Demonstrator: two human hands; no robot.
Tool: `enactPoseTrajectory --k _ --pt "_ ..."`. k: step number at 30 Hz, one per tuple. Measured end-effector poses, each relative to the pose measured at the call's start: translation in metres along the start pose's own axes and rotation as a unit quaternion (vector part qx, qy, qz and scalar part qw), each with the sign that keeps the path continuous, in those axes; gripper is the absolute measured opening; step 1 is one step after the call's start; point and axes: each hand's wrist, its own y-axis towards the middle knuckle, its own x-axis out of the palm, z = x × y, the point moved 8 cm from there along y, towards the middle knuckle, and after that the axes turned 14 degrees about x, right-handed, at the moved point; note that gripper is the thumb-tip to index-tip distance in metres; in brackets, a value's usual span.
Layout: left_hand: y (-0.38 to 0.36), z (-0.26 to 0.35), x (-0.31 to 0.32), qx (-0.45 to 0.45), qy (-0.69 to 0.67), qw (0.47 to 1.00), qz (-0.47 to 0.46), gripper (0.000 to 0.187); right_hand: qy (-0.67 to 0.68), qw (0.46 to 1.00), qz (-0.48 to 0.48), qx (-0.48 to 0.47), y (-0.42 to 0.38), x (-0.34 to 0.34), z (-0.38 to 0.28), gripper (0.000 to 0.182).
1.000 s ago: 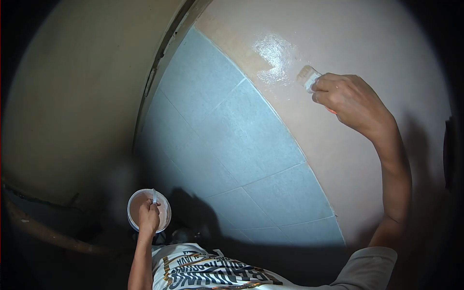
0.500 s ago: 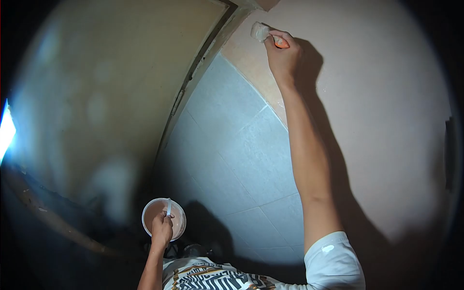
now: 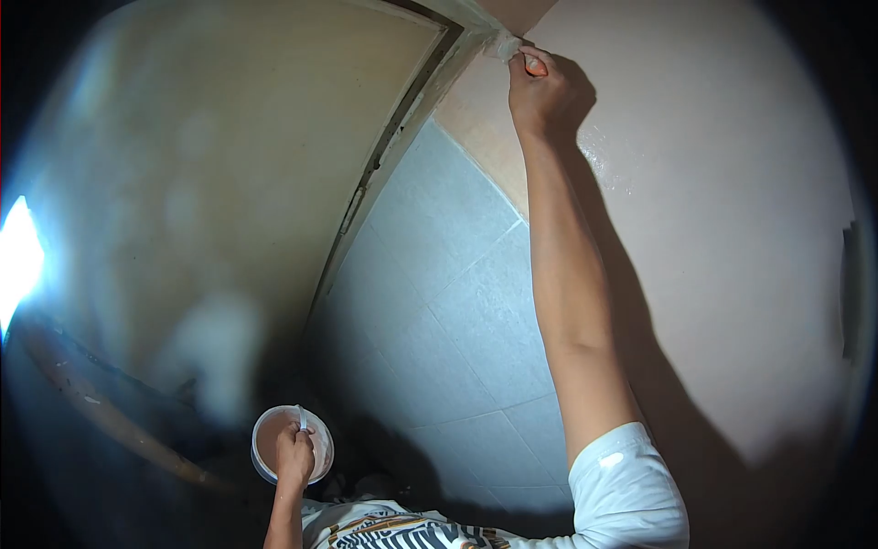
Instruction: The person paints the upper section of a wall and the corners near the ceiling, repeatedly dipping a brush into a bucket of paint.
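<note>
My right hand [image 3: 541, 91] is raised at the top, closed on the orange handle of a paintbrush. The pale bristles of the paintbrush [image 3: 504, 46] touch the corner beside the door frame, where the pinkish wall [image 3: 713, 201] begins. Low on the left, my left hand [image 3: 294, 455] is closed on the white handle of a round bucket [image 3: 260, 468] that holds pinkish-brown paint. A wet, shiny patch shows on the wall just right of my right forearm.
A beige door [image 3: 274, 119] fills the left side, edged by a dark-lined door frame [image 3: 402, 110]. Blue-grey tiles [image 3: 448, 229] cover the lower wall section in the middle. Bright light [image 3: 18, 261] shines at the far left edge.
My right hand and the brush have moved slightly up and closer to the door frame corner. The bucket in my left hand appears lower and a little further left. The view has shifted somewhat.
</note>
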Motion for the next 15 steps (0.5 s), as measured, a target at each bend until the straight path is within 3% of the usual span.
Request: enactPoseTrajectory --k 1,4,7,10,12,15 --pt "-0.001 0.008 -0.003 0.004 0.001 1.000 -0.003 0.026 0.033 0.999 0.002 0.014 0.000 -0.002 0.001 0.012" --pt "-0.003 0.014 -0.002 0.016 -0.007 1.000 -0.008 0.025 -0.153 0.984 0.026 -0.089 -0.011 -0.029 -0.041 0.014" --pt "-0.005 0.017 -0.001 0.009 -0.041 0.999 -0.013 0.023 0.014 0.998 0.057 -0.038 -0.009 -0.021 -0.004 0.011" --pt "-0.005 0.014 0.001 0.015 -0.088 0.996 -0.019 0.020 0.001 0.997 0.078 0.028 -0.024 -0.073 -0.005 0.010" --pt "-0.007 0.020 0.002 0.019 -0.106 0.994 -0.023 0.020 -0.008 0.995 0.095 -0.002 -0.034 -0.113 -0.008 0.012" --pt "-0.008 0.030 0.001 0.029 -0.109 0.993 -0.031 0.021 -0.031 0.993 0.102 0.041 -0.047 -0.170 -0.017 0.010"
